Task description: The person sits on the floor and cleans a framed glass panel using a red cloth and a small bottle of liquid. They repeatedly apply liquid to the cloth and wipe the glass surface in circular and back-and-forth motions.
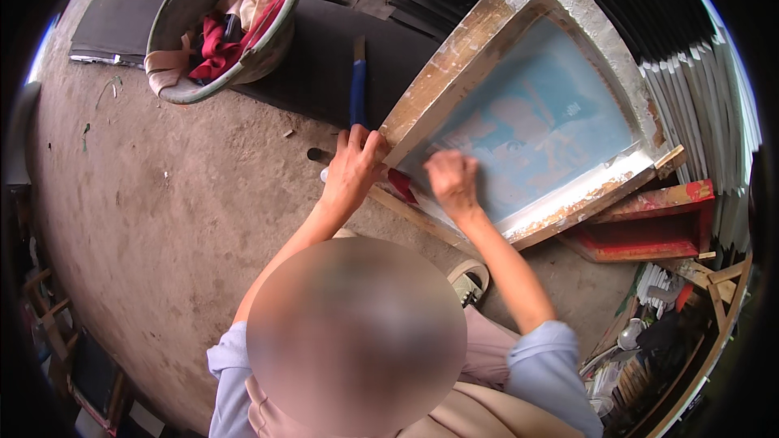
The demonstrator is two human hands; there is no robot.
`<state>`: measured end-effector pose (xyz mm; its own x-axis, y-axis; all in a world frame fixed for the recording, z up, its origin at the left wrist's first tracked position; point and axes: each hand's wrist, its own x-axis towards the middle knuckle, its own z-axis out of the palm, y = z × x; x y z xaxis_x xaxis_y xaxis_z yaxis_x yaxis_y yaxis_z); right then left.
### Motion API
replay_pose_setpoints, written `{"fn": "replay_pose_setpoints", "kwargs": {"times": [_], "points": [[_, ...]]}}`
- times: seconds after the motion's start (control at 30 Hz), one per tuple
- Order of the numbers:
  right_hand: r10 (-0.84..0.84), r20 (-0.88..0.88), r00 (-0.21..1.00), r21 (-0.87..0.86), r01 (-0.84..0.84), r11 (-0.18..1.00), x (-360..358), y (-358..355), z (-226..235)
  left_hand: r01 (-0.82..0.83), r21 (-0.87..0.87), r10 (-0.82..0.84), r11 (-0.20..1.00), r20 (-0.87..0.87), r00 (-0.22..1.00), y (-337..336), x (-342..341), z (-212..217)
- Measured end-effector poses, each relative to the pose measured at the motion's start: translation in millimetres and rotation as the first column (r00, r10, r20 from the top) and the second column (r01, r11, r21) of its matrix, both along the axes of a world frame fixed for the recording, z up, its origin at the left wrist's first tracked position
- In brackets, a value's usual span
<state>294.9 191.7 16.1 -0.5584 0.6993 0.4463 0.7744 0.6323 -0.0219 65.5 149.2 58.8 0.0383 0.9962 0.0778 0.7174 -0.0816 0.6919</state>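
A wooden screen-printing frame with bluish mesh lies tilted in front of me, its wood stained and flaking. My left hand grips the frame's near left corner, fingers curled over the edge. On the mesh beside that corner, my right hand is closed in a slightly blurred fist; whatever it may hold is hidden. Between the two hands a dark red patch shows at the frame's inner edge. A blue-handled tool with a flat metal end lies just beyond my left hand.
A bucket with red and beige cloths stands at the far left on dark sheets. Right of the frame is a smaller red-stained wooden frame. Stacked black and white sheets line the right side. Concrete floor spreads leftward.
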Motion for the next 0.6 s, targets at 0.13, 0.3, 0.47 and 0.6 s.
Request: {"fn": "replay_pose_setpoints", "kwargs": {"times": [0.13, 0.3, 0.47, 0.6], "points": [[-0.001, -0.001, 1.0, -0.041, 0.001, 0.999, -13, -2, 14, -0.013, 0.025, 0.015, 1.0, -0.061, 0.998, -5, -7, -5], [0.237, 0.22, 0.946, -0.015, -0.24, 0.971, -22, -13, -1, -0.005, 0.053, 0.007, 0.999, -0.044, 0.999, -1, 0, -5], [-0.119, 0.052, 0.992, 0.013, 0.118, 0.993, -25, -8, -6, -0.014, 0.075, 0.015, 0.997, -0.017, 1.0, 0, 0, -6], [0.142, 0.231, 0.963, 0.008, -0.147, 0.989, -17, -3, 6, -0.012, 0.048, 0.012, 0.999, -0.014, 1.0, -4, -2, -6]]}}
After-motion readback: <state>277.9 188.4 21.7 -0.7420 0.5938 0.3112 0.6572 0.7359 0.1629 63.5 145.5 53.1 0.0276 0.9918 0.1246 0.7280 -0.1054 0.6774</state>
